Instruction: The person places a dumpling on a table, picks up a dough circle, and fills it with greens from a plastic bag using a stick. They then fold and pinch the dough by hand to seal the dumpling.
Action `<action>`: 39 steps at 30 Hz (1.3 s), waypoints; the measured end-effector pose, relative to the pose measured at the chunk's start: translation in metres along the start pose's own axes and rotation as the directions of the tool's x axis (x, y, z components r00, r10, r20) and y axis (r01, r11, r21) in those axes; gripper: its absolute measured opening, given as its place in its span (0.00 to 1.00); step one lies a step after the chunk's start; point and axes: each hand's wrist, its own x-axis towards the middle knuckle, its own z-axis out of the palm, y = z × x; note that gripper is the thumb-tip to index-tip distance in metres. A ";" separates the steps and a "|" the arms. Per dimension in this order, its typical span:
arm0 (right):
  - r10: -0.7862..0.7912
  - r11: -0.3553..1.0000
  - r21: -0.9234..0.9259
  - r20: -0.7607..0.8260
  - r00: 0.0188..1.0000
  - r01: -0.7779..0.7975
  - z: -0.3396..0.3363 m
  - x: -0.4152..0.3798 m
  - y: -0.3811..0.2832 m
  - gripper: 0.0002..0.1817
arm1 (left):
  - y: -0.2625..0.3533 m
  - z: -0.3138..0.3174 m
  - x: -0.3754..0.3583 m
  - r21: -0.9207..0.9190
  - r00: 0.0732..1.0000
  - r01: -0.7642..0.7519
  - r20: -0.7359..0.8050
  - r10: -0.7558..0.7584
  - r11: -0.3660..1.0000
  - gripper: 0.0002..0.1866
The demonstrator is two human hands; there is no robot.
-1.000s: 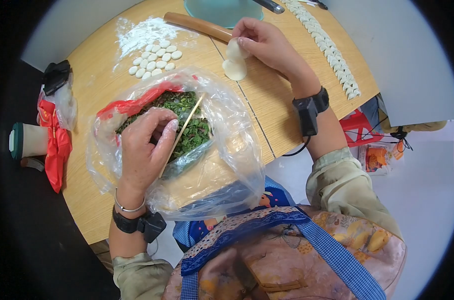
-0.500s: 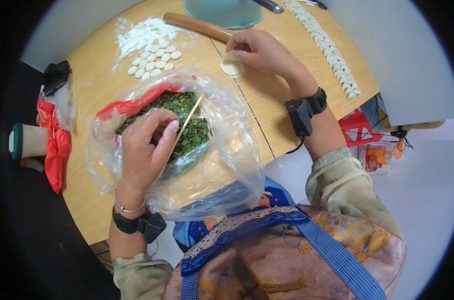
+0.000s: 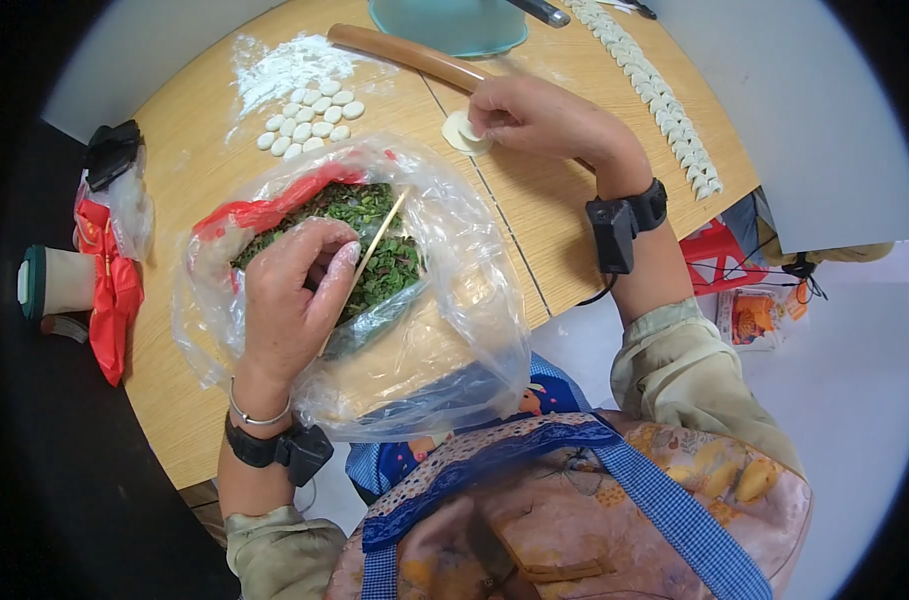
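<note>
Over a clear plastic bag of chopped greens, my left hand is held with its fingers curled towards the thumb. What those fingers hold, if anything, is hidden. A thin wooden stick lies across the greens beside the left thumb. Further back, my right hand pinches the edge of a round dough wrapper. That wrapper overlaps another pale dough wrapper on the table, near the rolling pin.
Behind the bag are several small dough discs and a patch of white flour. A wooden rolling pin reaches under my right hand. A teal bowl stands at the back. Rows of folded dumplings line the right side.
My right hand has shifted slightly right and towards me, with the wrist turned. The upper wrapper's position over the lower one has changed. My left hand stays still.
</note>
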 end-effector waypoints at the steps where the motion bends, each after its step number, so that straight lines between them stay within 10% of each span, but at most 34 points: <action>1: -0.009 1.000 0.002 0.004 1.000 0.009 -0.001 -0.001 -0.001 0.03 | 0.000 0.000 0.000 0.004 1.000 -0.004 0.002 0.004 1.000 0.05; 14: 0.019 0.989 0.141 0.177 0.984 -0.045 -0.012 -0.008 -0.006 0.04 | 0.002 0.000 0.000 0.007 1.000 -0.010 0.009 0.010 1.000 0.05; 19: 0.074 0.788 0.615 -0.049 0.996 -0.029 -0.011 0.001 0.013 0.08 | 0.003 -0.001 0.000 0.005 1.000 0.004 0.021 -0.004 1.000 0.05; 32: 0.220 0.659 0.752 -0.169 0.961 -0.018 -0.011 0.009 0.011 0.05 | 0.003 -0.001 0.001 0.033 0.999 -0.025 0.025 0.024 0.999 0.05; 39: 0.114 0.380 0.919 -0.159 0.981 0.105 -0.014 0.011 0.000 0.05 | 0.014 -0.012 0.013 -0.003 1.000 -0.009 0.009 0.009 1.000 0.06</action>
